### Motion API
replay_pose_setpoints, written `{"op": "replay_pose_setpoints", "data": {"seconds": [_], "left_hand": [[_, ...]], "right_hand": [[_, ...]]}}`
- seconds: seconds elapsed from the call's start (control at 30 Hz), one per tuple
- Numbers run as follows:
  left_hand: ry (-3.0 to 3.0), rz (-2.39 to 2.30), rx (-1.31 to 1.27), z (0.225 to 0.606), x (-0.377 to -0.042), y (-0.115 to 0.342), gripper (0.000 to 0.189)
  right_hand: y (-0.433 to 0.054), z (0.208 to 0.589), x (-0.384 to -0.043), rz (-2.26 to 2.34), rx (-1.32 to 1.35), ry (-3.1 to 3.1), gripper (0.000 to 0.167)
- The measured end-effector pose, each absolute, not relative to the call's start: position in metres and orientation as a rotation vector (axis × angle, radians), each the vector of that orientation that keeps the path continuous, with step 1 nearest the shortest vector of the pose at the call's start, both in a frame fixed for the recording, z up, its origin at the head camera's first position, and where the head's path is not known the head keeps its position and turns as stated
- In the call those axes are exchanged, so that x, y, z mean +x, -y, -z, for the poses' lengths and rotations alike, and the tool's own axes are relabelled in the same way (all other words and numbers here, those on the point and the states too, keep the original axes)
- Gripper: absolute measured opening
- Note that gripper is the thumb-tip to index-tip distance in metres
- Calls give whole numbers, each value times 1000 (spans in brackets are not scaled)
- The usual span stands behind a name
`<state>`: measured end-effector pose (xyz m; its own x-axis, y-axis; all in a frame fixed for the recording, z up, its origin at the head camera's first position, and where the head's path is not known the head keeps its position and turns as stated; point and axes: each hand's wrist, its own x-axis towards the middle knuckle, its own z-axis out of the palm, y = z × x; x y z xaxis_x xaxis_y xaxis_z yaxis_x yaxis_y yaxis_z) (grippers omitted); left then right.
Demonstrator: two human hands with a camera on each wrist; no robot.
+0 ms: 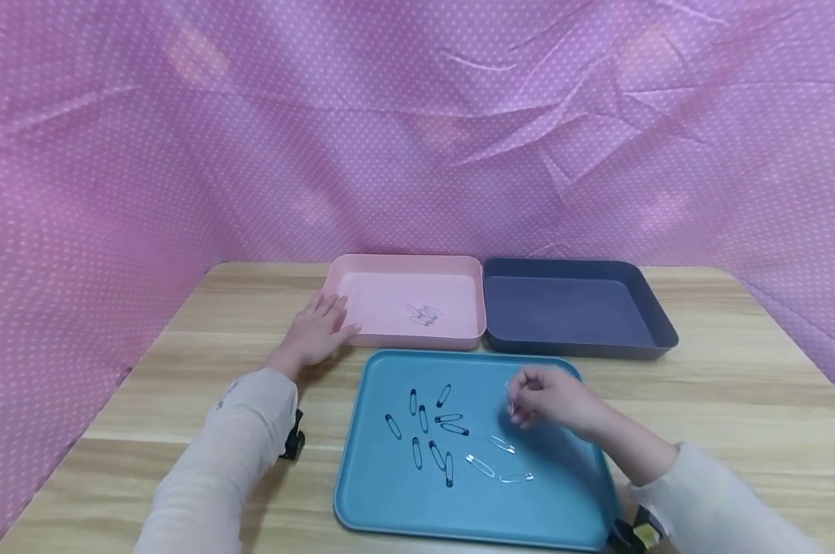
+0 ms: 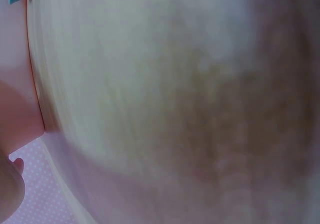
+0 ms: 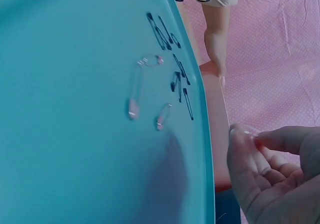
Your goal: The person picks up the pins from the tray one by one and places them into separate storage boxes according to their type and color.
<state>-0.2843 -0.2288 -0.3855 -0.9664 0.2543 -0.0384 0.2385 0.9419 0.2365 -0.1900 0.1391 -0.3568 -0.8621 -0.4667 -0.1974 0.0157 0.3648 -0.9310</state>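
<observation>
Backdrop: pink dotted cloth hangs in folds behind a wood-grain table.
Right hand: thumb and forefinger pinch a small safety pin above the blue tray's right side; the other fingers curl in.
Left hand: fingers lie loosely straight at the pink tray's left edge, with hold of nothing visible.
Pinch: a light fingertip grip probably suits such thin wire; lifting clear of the tray surface should avoid dragging neighbouring pins.
Held pin: slim and silvery, mostly hidden by the fingers; whether it is fastened, I cannot tell.
Blue tray: three silver pins lie near the hand, nine black pins further left.
Pink tray: silvery pins overlap in a small cluster.
Dark tray: sits just right of the pink one.
</observation>
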Motion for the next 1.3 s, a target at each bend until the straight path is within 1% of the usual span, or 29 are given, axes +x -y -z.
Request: {"op": "replay_pose_setpoints", "data": {"seconds": [0.37, 0.67, 1.07, 1.3], "left_hand": [[-3019, -357, 369, 384, -283, 227, 68], [-3027, -350, 375, 383, -283, 228, 69], [-3044, -308, 368, 386, -283, 228, 68], [-3043, -293, 364, 386, -284, 229, 69]], "right_hand": [[-111, 354, -233, 1661, -301, -2153, 12], [-86, 346, -258, 1682, -294, -2142, 11], [-59, 347, -288, 1673, -105, -2250, 12], [-43, 352, -305, 1706, -68, -2240, 16]]}}
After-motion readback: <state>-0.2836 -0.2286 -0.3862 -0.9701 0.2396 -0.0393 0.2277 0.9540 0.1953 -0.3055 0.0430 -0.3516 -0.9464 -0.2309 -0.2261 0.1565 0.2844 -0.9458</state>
